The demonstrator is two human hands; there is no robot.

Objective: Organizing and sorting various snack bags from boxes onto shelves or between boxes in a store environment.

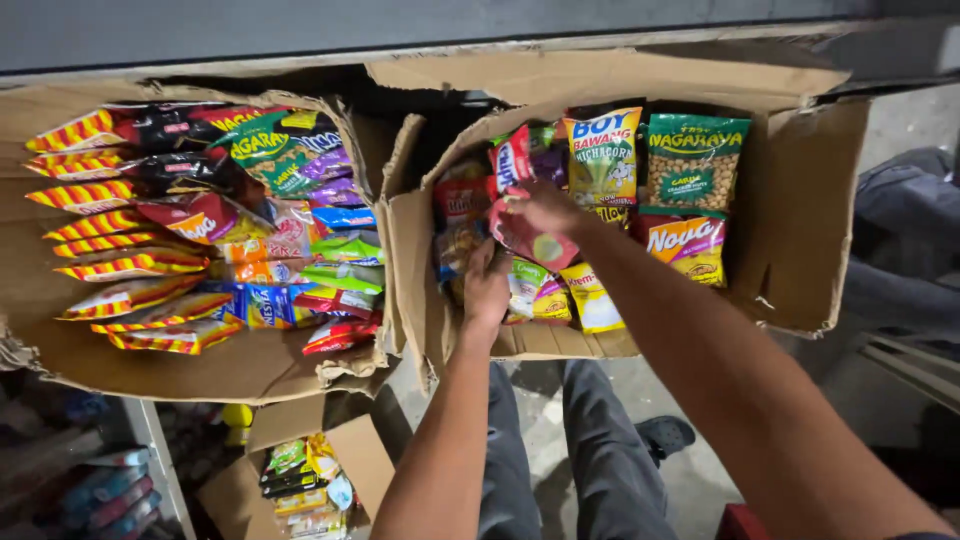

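A: What looked riskiest to you at that moment?

B: The red snack packet (528,238) in the right hand (545,207). It sat in the right-hand cardboard box (800,230), pinched near its top edge, with its lower part sagging just below the fingers. I judged that a glossy packet held that lightly could slip and drop among the packets underneath.

A: Anything else?

B: The packing was tight. Just beyond the right hand stood a yellow-and-blue bag (603,155) and a green bag of nuts (693,160), both upright. A sideways pull might have tipped them or dragged a neighbour along. The box wall near the left hand (486,290) was torn and soft too, so leaning on it could have buckled it.

A: How were the hands posed?

B: Both forearms reached forward and down into the box. The right hand was closed on the red packet, knuckles up. The left hand was lower and nearer the body, fingers curled down among the small packets at the box's near-left side. I could not tell whether it gripped 1 or only pressed on them.

A: And the other box?

B: The left-hand cardboard box (30,300), full of striped packets (110,225), lay well to the left of both hands, untouched.
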